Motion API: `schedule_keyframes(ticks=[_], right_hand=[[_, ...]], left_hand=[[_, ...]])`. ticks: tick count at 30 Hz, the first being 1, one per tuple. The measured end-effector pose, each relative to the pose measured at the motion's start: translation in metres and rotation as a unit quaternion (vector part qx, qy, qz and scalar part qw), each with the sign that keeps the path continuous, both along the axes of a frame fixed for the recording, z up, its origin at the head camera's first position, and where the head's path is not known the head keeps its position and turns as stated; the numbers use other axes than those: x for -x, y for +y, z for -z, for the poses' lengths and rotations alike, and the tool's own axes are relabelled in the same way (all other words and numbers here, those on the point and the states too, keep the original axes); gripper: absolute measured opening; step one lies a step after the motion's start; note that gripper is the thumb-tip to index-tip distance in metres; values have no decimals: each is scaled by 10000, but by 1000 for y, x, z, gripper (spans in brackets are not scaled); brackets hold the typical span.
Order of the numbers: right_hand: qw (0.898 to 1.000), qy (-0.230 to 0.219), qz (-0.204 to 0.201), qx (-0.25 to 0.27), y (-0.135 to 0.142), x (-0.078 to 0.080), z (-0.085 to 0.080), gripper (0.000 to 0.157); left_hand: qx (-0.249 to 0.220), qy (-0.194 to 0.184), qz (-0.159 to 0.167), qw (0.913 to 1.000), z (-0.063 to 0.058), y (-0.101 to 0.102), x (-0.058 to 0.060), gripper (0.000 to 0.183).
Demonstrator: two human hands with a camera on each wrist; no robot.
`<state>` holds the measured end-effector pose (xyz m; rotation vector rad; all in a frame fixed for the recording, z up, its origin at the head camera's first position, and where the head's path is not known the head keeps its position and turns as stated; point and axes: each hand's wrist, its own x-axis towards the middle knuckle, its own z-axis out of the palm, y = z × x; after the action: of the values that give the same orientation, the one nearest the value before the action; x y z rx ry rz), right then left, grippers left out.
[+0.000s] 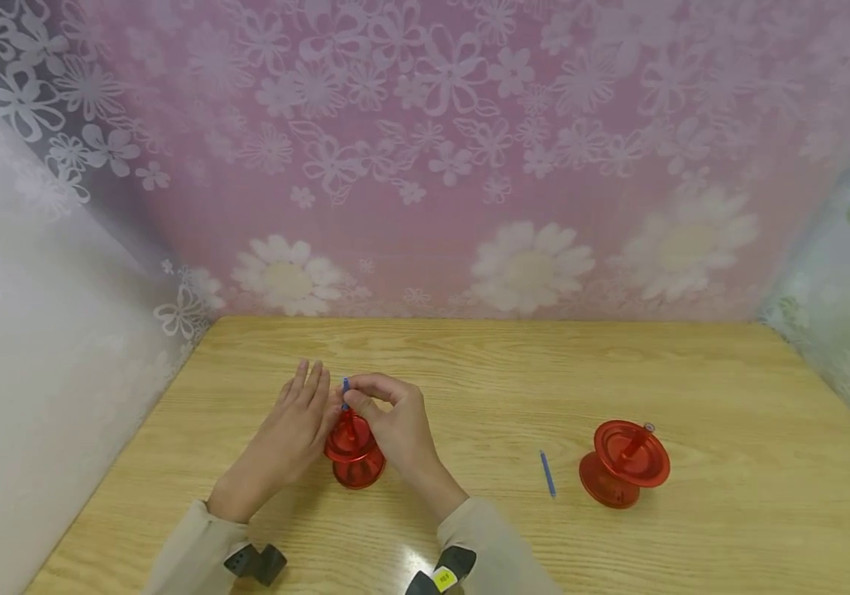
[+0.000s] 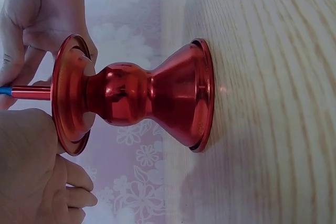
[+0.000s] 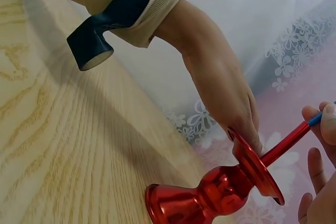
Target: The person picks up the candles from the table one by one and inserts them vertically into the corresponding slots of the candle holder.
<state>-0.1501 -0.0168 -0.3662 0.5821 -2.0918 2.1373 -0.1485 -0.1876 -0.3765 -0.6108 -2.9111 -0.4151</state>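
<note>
A shiny red metal candle holder (image 1: 360, 473), with a wide dish on top and a flared base, stands upright on the table between both hands. From its dish rises a thin red stem (image 2: 32, 93) with a blue stick (image 1: 346, 394) at the upper end. My right hand (image 1: 398, 421) pinches this blue stick between thumb and fingers. Beside the dish, on its left, is my left hand (image 1: 287, 434), fingers extended forward. The dish hides part of the left hand in the right wrist view, so its exact contact cannot be told.
Farther right on the wooden table (image 1: 470, 355) stands a second red candle holder (image 1: 633, 454), a small ring at its stem's end. A loose blue stick (image 1: 547, 473) lies to its left. A flowered pink backdrop (image 1: 425, 165) rises behind the table's far edge.
</note>
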Motion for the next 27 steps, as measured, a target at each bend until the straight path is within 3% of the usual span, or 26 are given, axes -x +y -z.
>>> schedule_keyframes(ticks=[12,19,27], right_hand=[[9957,630,298,-607,-1,-1,-1,15],[9870,1296,361,-884,-2,5,-6,14],[9809,1475,300,-1231,11,7,-5,16]], left_hand=[[165,-41,-7,9999,-1,-3,-2,57],[165,-75,-29,9998,-6,-5,3,57],[21,-124,21,9999,1,6,6,56]])
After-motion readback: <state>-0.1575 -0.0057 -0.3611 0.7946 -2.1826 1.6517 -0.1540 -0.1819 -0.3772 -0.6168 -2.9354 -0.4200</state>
